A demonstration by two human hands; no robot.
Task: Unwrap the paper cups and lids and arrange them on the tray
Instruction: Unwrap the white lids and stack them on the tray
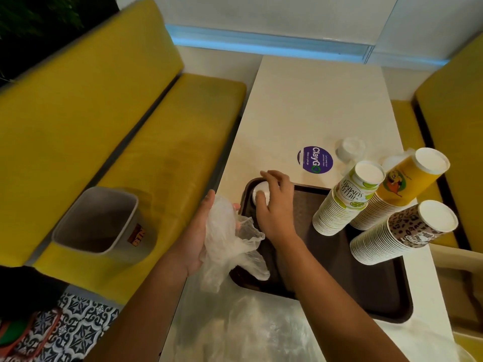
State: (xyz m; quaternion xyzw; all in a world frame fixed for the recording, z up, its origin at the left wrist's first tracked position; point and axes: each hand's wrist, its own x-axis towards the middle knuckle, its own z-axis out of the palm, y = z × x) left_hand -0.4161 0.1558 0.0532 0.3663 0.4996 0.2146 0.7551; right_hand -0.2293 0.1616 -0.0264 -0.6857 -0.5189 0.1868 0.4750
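Cream surface (313, 105), brown plastic tray (366, 283): right hand (277, 205) clasps white lid stack (261, 193), far-left corner; left hand (193, 239), just leftward, clutches clear plastic wrapper (227, 239).

— Anything to read from here?
— The round purple sticker (315, 159) on the white table (313, 100) says "ClayGO" in big letters. The small lines beside it are too fine for me.
— And the cups?
— The lime-printed cup stack (350, 194) has "HELLO SUMMER" on its top cup, upside down from here.
— The bin?
— There's an orange label (136, 235) on the grey bin (99, 220), but its letters are too blurred.
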